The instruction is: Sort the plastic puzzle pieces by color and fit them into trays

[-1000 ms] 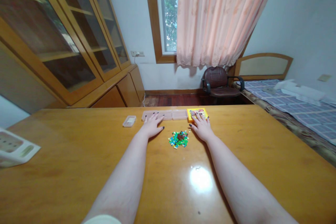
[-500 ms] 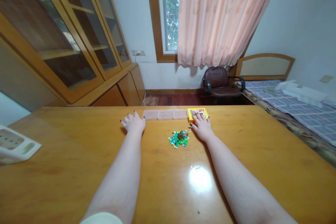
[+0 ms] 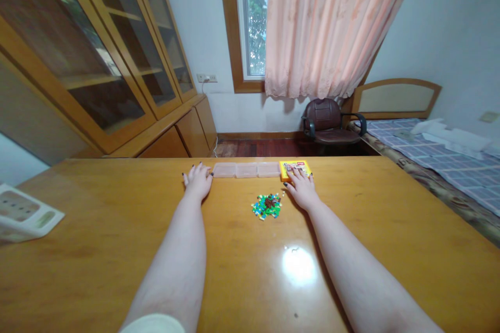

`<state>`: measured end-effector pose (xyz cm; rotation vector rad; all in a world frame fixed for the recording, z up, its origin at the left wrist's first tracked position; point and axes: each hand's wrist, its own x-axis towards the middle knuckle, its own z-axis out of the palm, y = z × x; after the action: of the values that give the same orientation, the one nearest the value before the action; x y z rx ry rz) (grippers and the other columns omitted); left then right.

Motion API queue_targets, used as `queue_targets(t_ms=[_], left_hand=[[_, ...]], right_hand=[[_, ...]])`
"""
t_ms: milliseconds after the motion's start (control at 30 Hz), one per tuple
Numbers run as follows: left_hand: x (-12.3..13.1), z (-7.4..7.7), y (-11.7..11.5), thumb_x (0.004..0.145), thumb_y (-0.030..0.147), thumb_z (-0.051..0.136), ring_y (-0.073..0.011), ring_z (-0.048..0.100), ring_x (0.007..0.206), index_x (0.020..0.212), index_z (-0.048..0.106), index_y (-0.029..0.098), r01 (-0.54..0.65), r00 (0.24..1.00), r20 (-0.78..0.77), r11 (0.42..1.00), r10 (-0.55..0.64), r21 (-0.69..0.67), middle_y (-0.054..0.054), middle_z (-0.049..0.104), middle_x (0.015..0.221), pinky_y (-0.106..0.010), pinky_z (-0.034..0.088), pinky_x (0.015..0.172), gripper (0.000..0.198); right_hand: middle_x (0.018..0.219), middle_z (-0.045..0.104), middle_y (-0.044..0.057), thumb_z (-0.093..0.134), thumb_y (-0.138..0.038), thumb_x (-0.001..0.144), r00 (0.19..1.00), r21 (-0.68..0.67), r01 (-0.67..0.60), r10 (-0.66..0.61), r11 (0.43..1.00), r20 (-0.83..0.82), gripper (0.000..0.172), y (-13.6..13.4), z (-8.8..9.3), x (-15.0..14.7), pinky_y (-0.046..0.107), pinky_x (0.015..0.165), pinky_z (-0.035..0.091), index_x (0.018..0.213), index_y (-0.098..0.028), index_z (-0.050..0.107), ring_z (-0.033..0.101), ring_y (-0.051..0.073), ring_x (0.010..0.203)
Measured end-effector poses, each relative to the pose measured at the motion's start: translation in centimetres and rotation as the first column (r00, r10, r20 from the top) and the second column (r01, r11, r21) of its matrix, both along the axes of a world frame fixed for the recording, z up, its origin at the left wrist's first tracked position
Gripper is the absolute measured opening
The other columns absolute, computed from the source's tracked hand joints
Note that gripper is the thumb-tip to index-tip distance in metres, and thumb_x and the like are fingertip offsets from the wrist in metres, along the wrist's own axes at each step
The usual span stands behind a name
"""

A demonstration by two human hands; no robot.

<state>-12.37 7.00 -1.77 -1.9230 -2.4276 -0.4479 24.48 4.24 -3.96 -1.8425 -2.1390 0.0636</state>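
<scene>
My left hand [image 3: 198,181] lies on the table with fingers spread, beside the left end of a row of clear plastic trays [image 3: 246,170]. At the row's right end is a yellow box [image 3: 287,177] with printing on its top. My right hand [image 3: 302,187] rests with fingers outstretched over that box, partly covering it. Between the hands and closer to me is a small pile of building bricks [image 3: 266,207] in green, blue, white, yellow and brown. A few tiny pale pieces lie near my right thumb.
The wooden table [image 3: 117,250] spans the foreground. A white slotted object [image 3: 35,216] stands at its left edge. Past the far edge are a glass-door cabinet [image 3: 164,78], a brown armchair [image 3: 326,119] and, to the right, a bed [image 3: 437,151].
My left hand has shifted slightly, its fingers now pointing more forward by the tray end. My right hand stays on the yellow box. The brick pile looks the same.
</scene>
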Motion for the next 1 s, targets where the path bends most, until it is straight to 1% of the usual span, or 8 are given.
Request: queue_targets(t_ms=[133, 300, 467, 733, 800, 867, 933, 1000], left_hand=[[0.8, 0.5, -0.2, 0.088, 0.034, 0.035, -0.0318, 0.037, 0.127, 0.129, 0.048, 0.022, -0.084, 0.995, -0.046, 0.996, 0.085, 0.007, -0.010, 0.044, 0.139, -0.057, 0.027, 0.104, 0.044], [0.7, 0.2, 0.0, 0.091, 0.035, 0.028, -0.0289, 0.025, 0.136, 0.136, 0.039, 0.025, -0.013, 1.000, 0.011, 0.996, 0.014, -0.085, -0.004, 0.030, 0.148, -0.067, 0.016, 0.104, 0.047], [0.7, 0.1, 0.1, 0.092, 0.038, 0.028, -0.0274, 0.031, 0.133, 0.128, 0.049, 0.029, 0.062, 0.996, 0.073, 0.998, -0.060, -0.020, -0.002, 0.040, 0.142, -0.067, 0.015, 0.104, 0.043], [0.7, -0.4, 0.1, 0.090, 0.037, 0.034, -0.0282, 0.039, 0.128, 0.119, 0.057, 0.030, 0.080, 0.992, 0.093, 0.996, -0.084, 0.048, -0.003, 0.049, 0.136, -0.067, 0.018, 0.103, 0.038], [1.0, 0.2, -0.1, 0.089, 0.035, 0.035, -0.0279, 0.040, 0.127, 0.119, 0.058, 0.025, 0.058, 0.995, 0.075, 0.992, -0.067, 0.108, -0.007, 0.050, 0.134, -0.062, 0.020, 0.105, 0.039], [2.0, 1.5, -0.6, 0.088, 0.031, 0.037, -0.0266, 0.042, 0.125, 0.120, 0.058, 0.020, 0.076, 0.995, 0.040, 0.975, -0.087, 0.209, -0.009, 0.052, 0.132, -0.055, 0.023, 0.107, 0.039], [4.0, 3.4, -1.7, 0.087, 0.027, 0.037, -0.0246, 0.047, 0.120, 0.117, 0.059, 0.018, 0.220, 0.974, -0.006, 0.944, -0.226, 0.245, -0.009, 0.057, 0.126, -0.047, 0.025, 0.109, 0.038], [7.0, 4.9, -3.3, 0.088, 0.027, 0.034, -0.0214, 0.051, 0.116, 0.116, 0.060, 0.019, 0.372, 0.924, 0.012, 0.903, -0.383, 0.214, -0.008, 0.061, 0.121, -0.040, 0.030, 0.107, 0.039]], right_hand=[[0.150, 0.025, 0.004, 0.037, -0.044, 0.090, 1.000, -0.007, -0.001, 0.001, 1.000, -0.013, 0.050, 0.1, 0.0, 0.0, 0.057, 0.107, 0.013, 0.138, -0.028, 0.037, 0.021, 0.029, 0.137], [0.150, 0.025, 0.005, 0.037, -0.043, 0.091, 1.000, -0.008, -0.007, 0.007, 1.000, -0.006, 0.050, 0.1, -0.1, 0.0, 0.057, 0.107, 0.013, 0.138, -0.028, 0.037, 0.021, 0.029, 0.137], [0.150, 0.025, 0.005, 0.038, -0.043, 0.091, 1.000, -0.013, -0.011, 0.011, 1.000, -0.019, 0.050, 0.1, 0.1, 0.1, 0.058, 0.107, 0.013, 0.138, -0.027, 0.037, 0.021, 0.029, 0.137], [0.149, 0.027, 0.006, 0.041, -0.044, 0.089, 0.999, -0.006, -0.016, 0.015, 1.000, -0.049, 0.051, 0.1, 0.0, 0.0, 0.059, 0.107, 0.012, 0.137, -0.026, 0.040, 0.022, 0.030, 0.136], [0.149, 0.029, 0.006, 0.042, -0.042, 0.089, 0.996, 0.016, -0.018, 0.019, 1.000, -0.083, 0.050, 0.1, -0.1, 0.0, 0.060, 0.106, 0.013, 0.136, -0.026, 0.041, 0.023, 0.031, 0.136], [0.146, 0.034, 0.007, 0.043, -0.039, 0.088, 0.990, 0.060, -0.010, 0.019, 0.998, -0.143, 0.048, 0.1, 0.0, 0.1, 0.061, 0.106, 0.014, 0.134, -0.025, 0.043, 0.025, 0.031, 0.135], [0.141, 0.042, 0.008, 0.042, -0.036, 0.088, 0.970, 0.154, -0.006, 0.043, 0.988, -0.241, 0.045, 0.1, 0.2, 0.3, 0.058, 0.107, 0.017, 0.131, -0.023, 0.048, 0.031, 0.029, 0.133], [0.134, 0.051, 0.010, 0.040, -0.033, 0.089, 0.923, 0.282, -0.010, 0.117, 0.959, -0.366, 0.040, 0.0, 0.6, 0.5, 0.050, 0.107, 0.024, 0.124, -0.021, 0.054, 0.039, 0.025, 0.128]])
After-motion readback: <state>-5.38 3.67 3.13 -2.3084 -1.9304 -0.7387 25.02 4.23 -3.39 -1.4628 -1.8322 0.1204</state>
